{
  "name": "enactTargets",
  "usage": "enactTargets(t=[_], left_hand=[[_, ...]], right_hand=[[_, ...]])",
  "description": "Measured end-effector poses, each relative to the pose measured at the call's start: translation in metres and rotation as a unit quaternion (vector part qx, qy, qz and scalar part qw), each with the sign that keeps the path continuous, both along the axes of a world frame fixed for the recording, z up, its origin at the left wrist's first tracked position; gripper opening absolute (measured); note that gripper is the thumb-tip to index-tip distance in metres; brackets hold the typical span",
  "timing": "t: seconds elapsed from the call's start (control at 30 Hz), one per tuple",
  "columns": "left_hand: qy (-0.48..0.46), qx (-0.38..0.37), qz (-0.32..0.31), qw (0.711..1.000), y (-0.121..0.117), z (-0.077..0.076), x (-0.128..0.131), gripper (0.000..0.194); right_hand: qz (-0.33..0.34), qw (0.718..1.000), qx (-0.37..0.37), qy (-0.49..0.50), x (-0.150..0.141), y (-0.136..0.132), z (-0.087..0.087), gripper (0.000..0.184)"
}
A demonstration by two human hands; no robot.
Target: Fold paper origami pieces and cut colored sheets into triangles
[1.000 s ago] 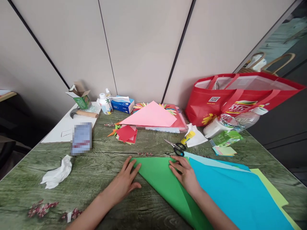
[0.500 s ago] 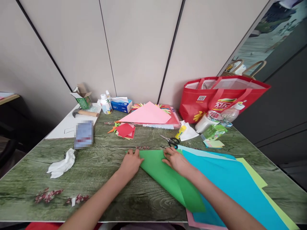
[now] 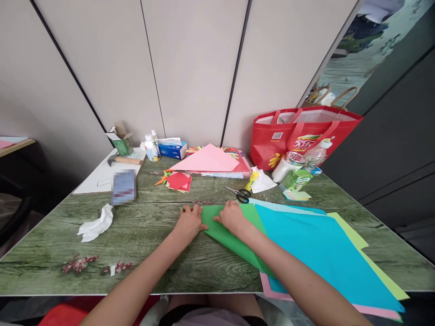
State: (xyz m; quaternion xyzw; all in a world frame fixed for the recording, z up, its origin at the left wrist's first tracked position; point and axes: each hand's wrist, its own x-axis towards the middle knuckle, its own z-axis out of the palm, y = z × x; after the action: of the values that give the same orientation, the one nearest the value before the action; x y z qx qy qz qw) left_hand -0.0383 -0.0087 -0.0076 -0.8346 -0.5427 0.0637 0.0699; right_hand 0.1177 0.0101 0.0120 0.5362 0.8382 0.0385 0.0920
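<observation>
Pointing far left: green paper [image 3: 222, 233], long axis diagonal; left hand [image 3: 189, 222] spread, right hand [image 3: 234, 218] curled, grip unclear.

On the worktop [image 3: 210, 271], a sheet [image 3: 227, 238] lies under the left hand [image 3: 190, 221] and right hand [image 3: 231, 217], a paper stack [image 3: 316, 253] to its right, scissors [image 3: 237, 193] behind it. The bag [image 3: 265, 145] sits back right; a tissue [image 3: 97, 225] lies left.
</observation>
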Motion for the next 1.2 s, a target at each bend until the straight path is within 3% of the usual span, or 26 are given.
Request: enactTargets(t=[0.27, 0.4, 0.47, 0.57, 0.73, 0.97, 1.2], left_hand=[[-0.012, -0.061, 0.112, 0.992, -0.009, 0.000, 0.027, 0.086], [-0.022, -0.064, 0.134, 0.989, -0.012, -0.003, 0.032, 0.095], [-0.021, -0.064, 0.137, 0.988, -0.014, -0.005, 0.033, 0.098], [-0.019, -0.073, 0.128, 0.989, -0.014, -0.006, 0.032, 0.098], [0.007, -0.095, 0.124, 0.988, -0.013, -0.004, 0.033, 0.110], [0.045, -0.120, 0.128, 0.983, -0.011, 0.001, 0.035, 0.111], [0.040, -0.154, 0.120, 0.980, -0.006, 0.000, 0.034, 0.128]], right_hand=[[-0.023, 0.999, 0.007, 0.028, -0.001, -0.012, -0.013, 0.039], [-0.050, 0.997, 0.002, 0.062, -0.001, -0.013, -0.007, 0.038], [-0.045, 0.995, -0.007, 0.085, -0.001, -0.012, -0.001, 0.036], [0.024, 0.989, -0.066, 0.133, -0.001, -0.009, 0.004, 0.021], [0.113, 0.960, -0.184, 0.180, -0.002, -0.005, -0.003, 0.018], [0.100, 0.954, -0.207, 0.191, 0.004, -0.015, -0.012, 0.023], [0.095, 0.958, -0.198, 0.187, 0.009, -0.031, -0.013, 0.020]])
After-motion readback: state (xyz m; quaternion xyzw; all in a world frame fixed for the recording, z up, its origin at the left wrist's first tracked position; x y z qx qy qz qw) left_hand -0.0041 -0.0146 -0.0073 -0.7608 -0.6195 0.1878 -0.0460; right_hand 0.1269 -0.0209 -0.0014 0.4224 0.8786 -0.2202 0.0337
